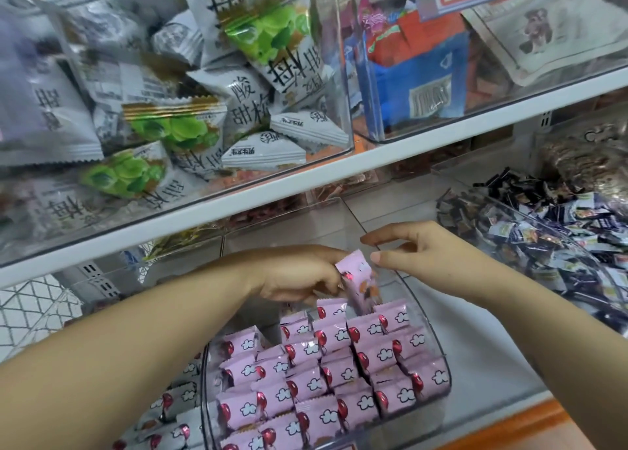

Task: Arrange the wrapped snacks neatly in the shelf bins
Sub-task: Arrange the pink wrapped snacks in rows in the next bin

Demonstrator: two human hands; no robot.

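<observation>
A clear bin [438,344] on the lower shelf holds several pink wrapped snacks [339,378] standing in neat rows. My left hand [299,276] reaches over the back of the bin and pinches one pink snack packet [356,279] upright above the rear row. My right hand [414,249] hovers just right of that packet, thumb and forefinger loosely extended near its top corner, holding nothing.
A bin of grey and green packets [176,116] sits on the upper shelf, with a blue box [421,75] in the bin beside it. Dark small wrapped candies [550,232] fill a bin at right. More pink-white packets [170,412] lie left of the bin. A white shelf edge [339,174] overhangs.
</observation>
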